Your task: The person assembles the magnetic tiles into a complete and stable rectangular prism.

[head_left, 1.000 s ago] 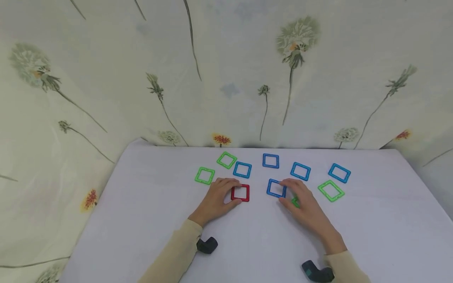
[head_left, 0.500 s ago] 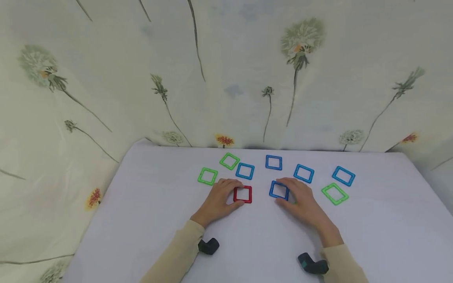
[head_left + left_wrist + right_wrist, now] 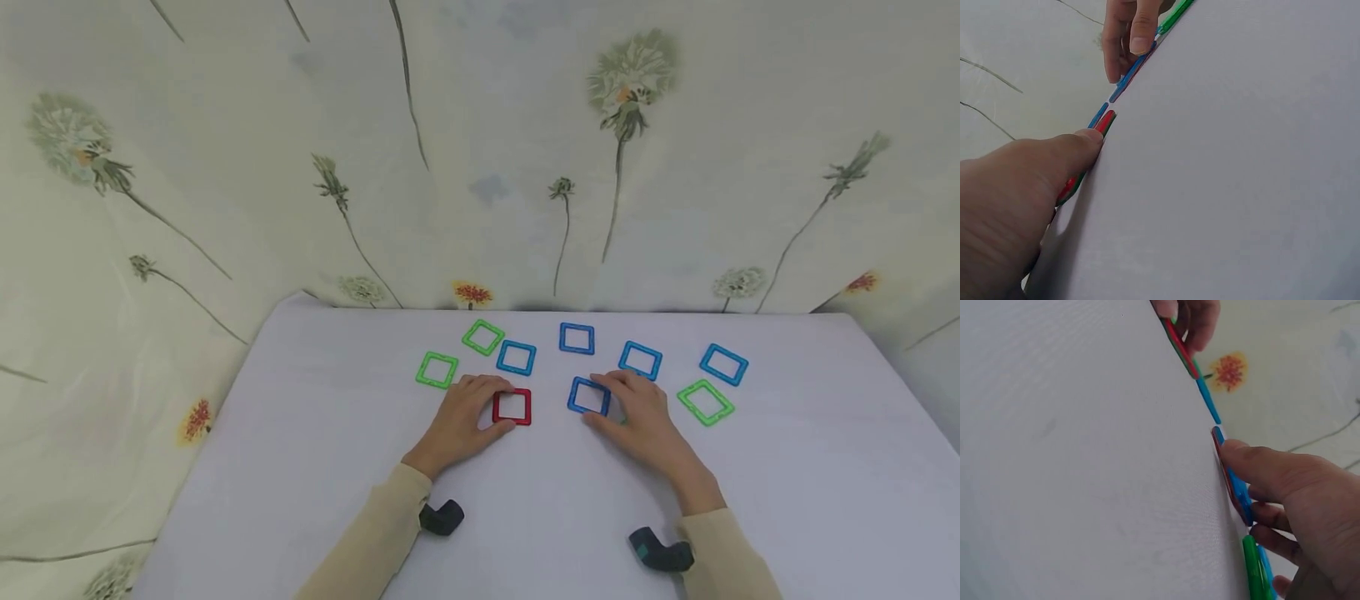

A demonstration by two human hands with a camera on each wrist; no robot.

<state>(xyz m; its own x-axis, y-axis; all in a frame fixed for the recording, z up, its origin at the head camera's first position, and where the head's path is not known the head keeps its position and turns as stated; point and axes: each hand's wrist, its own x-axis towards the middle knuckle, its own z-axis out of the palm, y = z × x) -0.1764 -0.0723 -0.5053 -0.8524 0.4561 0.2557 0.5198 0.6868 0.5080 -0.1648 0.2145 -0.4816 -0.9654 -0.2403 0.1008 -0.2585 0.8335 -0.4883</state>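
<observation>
My left hand holds a red square plastic frame by its left side, thumb at the near edge and fingers at the far edge. In the left wrist view, a green rim shows beneath the red one. To the right, a blue square frame is pinched between the thumb and fingers of my right hand. A thin red edge shows along its underside in the right wrist view. The two held frames lie apart with a gap between them. Under the right hand, a green frame is mostly hidden.
Behind the hands lie several loose square frames: a blue one, another blue one, a green one and, at the right, a green one. The white table ends at a flower-patterned cloth.
My right hand has slid slightly left around the blue frame, covering more of the green piece beneath it. The left hand and the red frame stay nearly in place.
</observation>
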